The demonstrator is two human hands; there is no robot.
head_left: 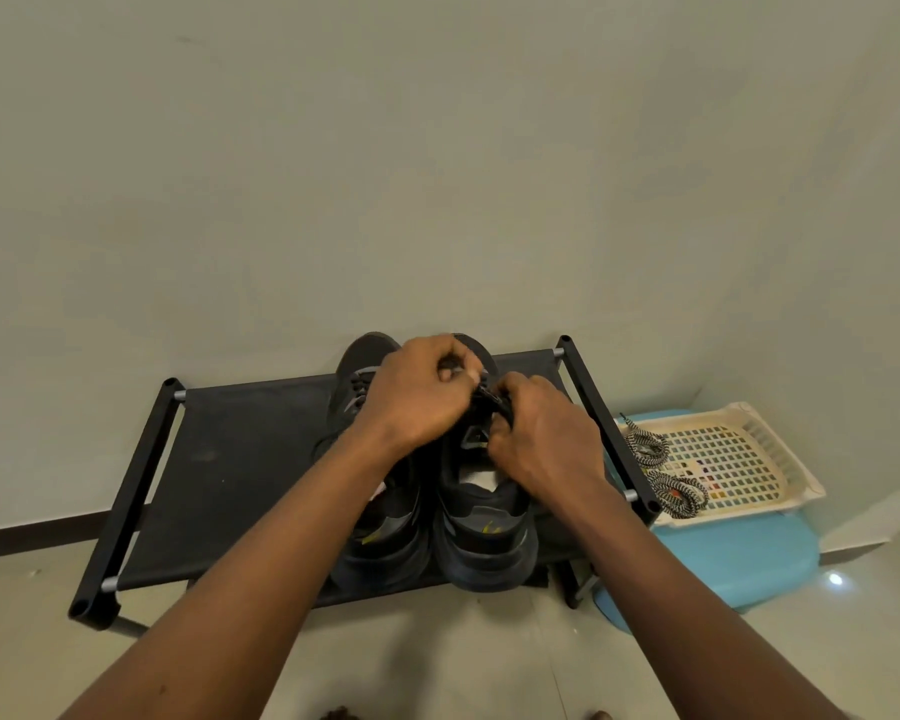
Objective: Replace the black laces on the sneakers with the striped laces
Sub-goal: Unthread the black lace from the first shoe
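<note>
Black shoe rack [240,459] sits low on the floor [437,657] w/ its back edge against the wall [437,174]. Pair of dark sneakers stands on the rack's fabric top, right of its centre, heels at the rack's front edge and toes toward its back. The left sneaker [385,517] and right sneaker [484,537] are side by side and touching. Both hands are over the right sneaker's lacing, above the back half of the rack. Left hand [417,392] is curled, fingertips pinching the black lace [489,402] near the toe end; its forearm crosses over the left sneaker and hides most of that shoe's top. Right hand [546,439] is just beside it, nearer the rack's right end, fingers also curled and gripping the same lace around the tongue. A short dark bit of lace shows between the two hands; can't tell how far it's been pulled out, as the fingers cover the eyelets. Striped laces [645,449], black-and-white, lie in two loose coils outside the rack, just past its right end bar, in a cream plastic basket [780,459] w/ a grid bottom. The basket rests on a blue plastic stand [723,558], which also sits right of the rack, on the floor.
</note>
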